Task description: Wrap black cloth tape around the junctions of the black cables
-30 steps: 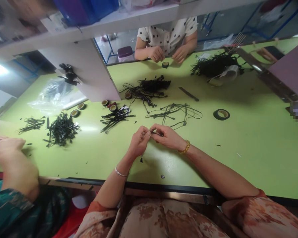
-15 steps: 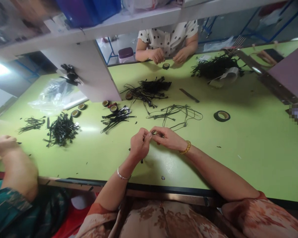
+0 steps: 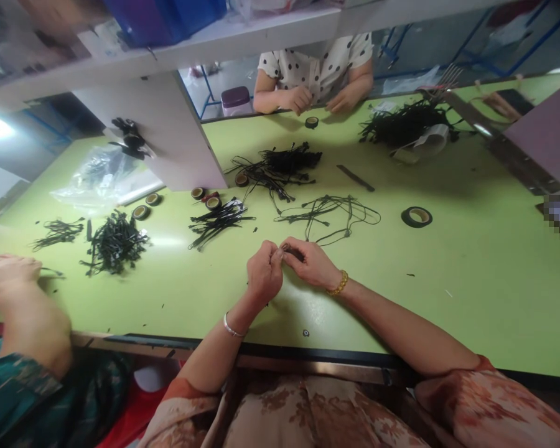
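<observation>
My left hand (image 3: 265,272) is closed, its thumb and fingertips pinched on a thin black cable, most of which the fingers hide. Meeting it at the fingertips, my right hand (image 3: 310,264) is curled and pinches the same small dark piece (image 3: 285,247). Both hands are held just above the green table. Just beyond them lie loose black cables (image 3: 331,211) in open loops. To their left is a bundle of short black cables (image 3: 221,222), with a roll of black tape (image 3: 213,203) behind it.
A larger tape roll (image 3: 417,216) lies to the right, and a dark flat strip (image 3: 355,178) farther back. Black cable piles (image 3: 116,244) sit left and far right. A co-worker's hand (image 3: 14,274) is at the left; another person sits opposite. A white upright panel (image 3: 168,137) supports the shelf.
My right hand has turned slightly and drawn in closer to my left at the fingertips. At the left, a dark cable end now shows beside the co-worker's hand.
</observation>
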{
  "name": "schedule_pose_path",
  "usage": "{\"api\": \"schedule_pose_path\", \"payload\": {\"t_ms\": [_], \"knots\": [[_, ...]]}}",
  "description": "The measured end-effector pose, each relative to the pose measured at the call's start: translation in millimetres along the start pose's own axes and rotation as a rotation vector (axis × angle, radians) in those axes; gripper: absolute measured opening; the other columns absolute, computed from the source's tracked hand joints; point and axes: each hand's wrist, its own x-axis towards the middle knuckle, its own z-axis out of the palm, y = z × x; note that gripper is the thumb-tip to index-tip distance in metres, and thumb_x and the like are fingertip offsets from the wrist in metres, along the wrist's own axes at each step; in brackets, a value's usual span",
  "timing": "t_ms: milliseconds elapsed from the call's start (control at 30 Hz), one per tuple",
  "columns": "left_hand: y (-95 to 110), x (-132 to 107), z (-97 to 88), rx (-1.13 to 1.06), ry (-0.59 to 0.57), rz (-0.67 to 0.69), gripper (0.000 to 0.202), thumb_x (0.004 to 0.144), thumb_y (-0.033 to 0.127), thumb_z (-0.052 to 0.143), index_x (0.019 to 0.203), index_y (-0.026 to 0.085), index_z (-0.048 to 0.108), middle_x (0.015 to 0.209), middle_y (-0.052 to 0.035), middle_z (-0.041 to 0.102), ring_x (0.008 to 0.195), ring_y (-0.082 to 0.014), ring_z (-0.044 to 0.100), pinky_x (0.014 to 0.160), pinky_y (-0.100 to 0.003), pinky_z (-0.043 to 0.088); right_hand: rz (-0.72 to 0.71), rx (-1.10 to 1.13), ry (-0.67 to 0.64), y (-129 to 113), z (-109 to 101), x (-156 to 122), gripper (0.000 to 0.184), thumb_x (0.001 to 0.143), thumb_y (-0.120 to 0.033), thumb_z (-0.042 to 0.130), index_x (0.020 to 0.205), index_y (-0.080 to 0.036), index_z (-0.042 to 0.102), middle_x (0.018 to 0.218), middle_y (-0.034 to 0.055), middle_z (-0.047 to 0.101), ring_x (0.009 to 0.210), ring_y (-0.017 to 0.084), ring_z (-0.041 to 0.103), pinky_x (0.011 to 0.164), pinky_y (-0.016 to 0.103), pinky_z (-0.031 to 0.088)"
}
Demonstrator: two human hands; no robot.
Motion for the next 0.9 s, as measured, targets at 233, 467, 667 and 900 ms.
{"api": "schedule_pose_path", "payload": {"t_ms": [233,467,667,900], "knots": [[0.5,-4.1,2.4,0.034,0.077,0.040,0.022,0.093,0.033,0.044,0.074,0.022,0.044,0.062,0.0031,0.049,0.056,-0.0131,0.042,0.060,-0.026,0.030,-0.057,-0.236,0.063,-5.3,3.8,-1.4,0.019,0.088,-0.028,0.046,0.089,-0.019,0.063,0.074,0.0053,0.065,0.075,0.022,0.056,0.078,0.033,0.036],[13.6,-13.5,1.3,0.029,0.142,0.066,0.024,0.093,0.035,0.045,0.074,0.022,0.048,0.062,0.0016,0.052,0.056,-0.0131,0.044,0.060,-0.027,0.032,-0.119,-0.362,0.170,-5.9,9.8,0.9,0.016,0.084,-0.024,0.049,0.084,-0.019,0.064,0.073,0.0055,0.069,0.073,0.021,0.056,0.085,0.037,0.031],[25.6,-17.4,-0.1,-0.288,0.105,0.029,0.032,0.097,0.045,0.040,0.077,0.021,0.047,0.064,0.0007,0.052,0.056,-0.0114,0.043,0.057,-0.026,0.035,0.071,-0.404,0.136,6.5,-3.5,12.0,0.019,0.090,-0.027,0.051,0.087,-0.021,0.069,0.074,0.0054,0.072,0.073,0.020,0.060,0.074,0.032,0.035],[2.7,19.7,-15.2,-0.828,-0.036,-0.248,0.041,0.086,0.055,0.060,0.075,0.019,0.044,0.072,0.0026,0.053,0.046,-0.0029,0.030,0.044,-0.021,0.024,0.084,-0.795,-0.220,-24.9,0.6,-9.0,0.036,0.094,-0.029,0.051,0.128,-0.016,0.056,0.082,0.0156,0.073,0.072,0.026,0.066,0.058,0.031,0.033]]}}
